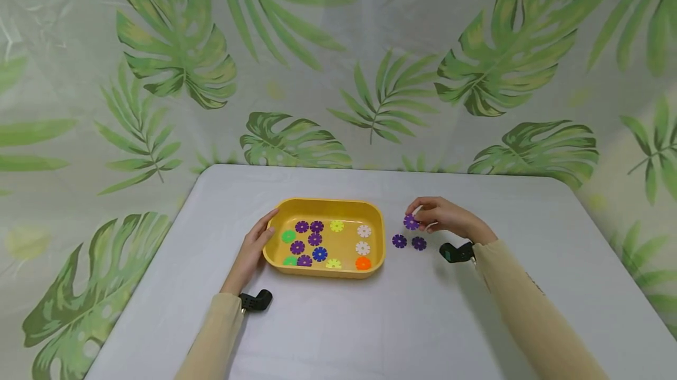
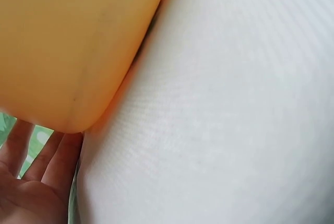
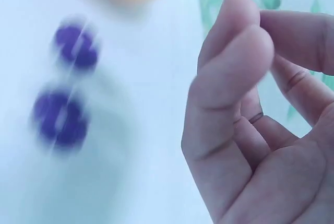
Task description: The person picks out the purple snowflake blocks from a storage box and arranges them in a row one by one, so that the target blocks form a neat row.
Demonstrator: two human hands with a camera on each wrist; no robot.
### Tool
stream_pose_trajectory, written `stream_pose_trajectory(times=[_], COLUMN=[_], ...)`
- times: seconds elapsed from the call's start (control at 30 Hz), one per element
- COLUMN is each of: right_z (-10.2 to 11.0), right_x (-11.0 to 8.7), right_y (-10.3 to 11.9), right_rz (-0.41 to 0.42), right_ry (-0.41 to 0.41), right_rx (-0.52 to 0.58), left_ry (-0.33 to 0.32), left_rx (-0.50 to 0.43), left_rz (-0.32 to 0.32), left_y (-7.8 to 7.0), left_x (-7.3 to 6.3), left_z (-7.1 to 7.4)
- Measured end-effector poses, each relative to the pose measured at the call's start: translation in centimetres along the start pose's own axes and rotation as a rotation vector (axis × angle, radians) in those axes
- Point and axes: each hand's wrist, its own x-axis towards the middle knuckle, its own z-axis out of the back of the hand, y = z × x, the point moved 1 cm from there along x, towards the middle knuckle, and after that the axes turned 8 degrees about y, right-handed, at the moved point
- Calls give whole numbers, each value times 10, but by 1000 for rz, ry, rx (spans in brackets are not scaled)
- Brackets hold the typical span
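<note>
Purple disc (image 1: pixel 411 222) pinched between right hand's (image 1: pixel 446 217) thumb and fingers, at the tips, near two loose discs (image 1: pixel 419 243) on counter (image 1: pixel 338 327), left hand's (image 1: pixel 252 249) fingers extended against yellow tray (image 1: pixel 325 272)

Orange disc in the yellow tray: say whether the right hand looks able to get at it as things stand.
Probably not yet: the right hand pinches a purple disc, though nothing lies on the orange disc near the right end of the yellow tray.

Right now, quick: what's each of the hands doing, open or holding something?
Left hand: holding the yellow tray by its left end.
Right hand: pinching a purple notched disc.
</note>
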Motion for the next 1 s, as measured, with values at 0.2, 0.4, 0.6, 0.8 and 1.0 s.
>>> stream_pose_trajectory(times=[0.2,0.4,0.6,0.8,1.0], right_z=[17,16,10,-4,-42], right_x=[-26,-30,-25,-12,25], right_y=[-40,-56,-43,-9,29], right_rz=[-57,-108,-140,-34,75], right_ry=[-31,-73,-145,-128,-5], right_rx=[-13,-84,-189,-142,-46], left_ry=[-6,-6,-6,-3,2], left_rx=[-3,0,7,-1,-6], left_rz=[1,-1,1,0,-2], left_y=[0,-1,0,0,0], left_x=[-1,-1,0,-1,0], left_z=[1,1,2,1,0])
